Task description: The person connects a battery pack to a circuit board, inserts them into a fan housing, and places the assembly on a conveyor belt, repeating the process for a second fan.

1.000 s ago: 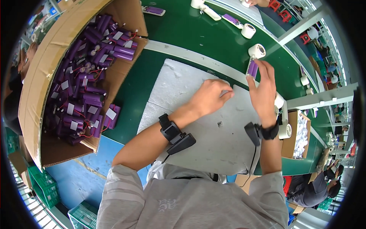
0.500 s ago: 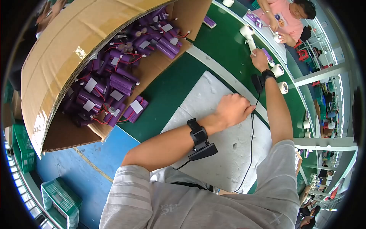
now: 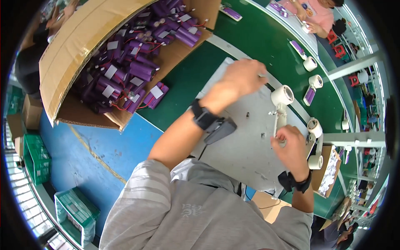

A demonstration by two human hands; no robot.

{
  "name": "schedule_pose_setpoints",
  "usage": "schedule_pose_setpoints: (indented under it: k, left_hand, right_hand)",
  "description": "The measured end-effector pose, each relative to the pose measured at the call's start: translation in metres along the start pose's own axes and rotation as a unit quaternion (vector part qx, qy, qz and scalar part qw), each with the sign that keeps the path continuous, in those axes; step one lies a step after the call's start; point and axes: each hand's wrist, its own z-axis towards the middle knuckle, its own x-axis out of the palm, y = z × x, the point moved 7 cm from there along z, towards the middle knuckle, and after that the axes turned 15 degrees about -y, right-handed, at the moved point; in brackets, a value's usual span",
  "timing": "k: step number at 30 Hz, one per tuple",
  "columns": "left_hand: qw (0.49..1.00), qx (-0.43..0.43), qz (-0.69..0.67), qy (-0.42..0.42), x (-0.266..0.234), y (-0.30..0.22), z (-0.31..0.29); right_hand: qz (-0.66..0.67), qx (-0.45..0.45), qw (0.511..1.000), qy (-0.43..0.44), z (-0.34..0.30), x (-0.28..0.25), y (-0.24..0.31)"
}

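Note:
My right hand [image 3: 293, 146] closes its fingers on the lower end of a white hair-dryer-shaped plastic housing [image 3: 282, 96]. The housing's round head points away from me and its open handle runs down to my fingertips. Over the far part of the pale work board [image 3: 233, 141], my left hand [image 3: 245, 77] is raised with curled fingers. Something small and thin shows at its fingertips, too small to name. Both wrists wear black straps with a dark module.
Left of the board, a large cardboard box [image 3: 121, 121] lies open, full of purple battery packs [image 3: 141, 71]. More white housings [image 3: 315, 81] stand on the green belt [image 3: 258, 37]. Opposite, a person in a pink shirt [image 3: 321, 18] handles parts. Green crates [image 3: 75, 208] are at lower left.
My right hand has come back from the far belt to the board, bringing the white housing. My left hand has lifted and moved up and slightly left. The whole view has shifted.

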Motion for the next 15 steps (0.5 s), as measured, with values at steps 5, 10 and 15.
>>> schedule_pose_setpoints:
  k: [5, 10, 15]
  left_hand:
    - [0.963, -0.031, 0.267, -0.024, -0.081, 0.028, -0.063]
    - [0.914, -0.055, 0.401, 0.027, -0.096, 0.061, -0.128]
    - [0.917, -0.113, 0.383, -0.016, -0.115, 0.070, -0.126]
  right_hand:
    - [0.186, 0.057, 0.981, 0.026, -0.039, 0.006, -0.013]
    - [0.337, 0.198, 0.920, -0.015, -0.044, 0.028, -0.064]
    - [0.421, 0.244, 0.869, -0.097, -0.051, 0.045, -0.094]
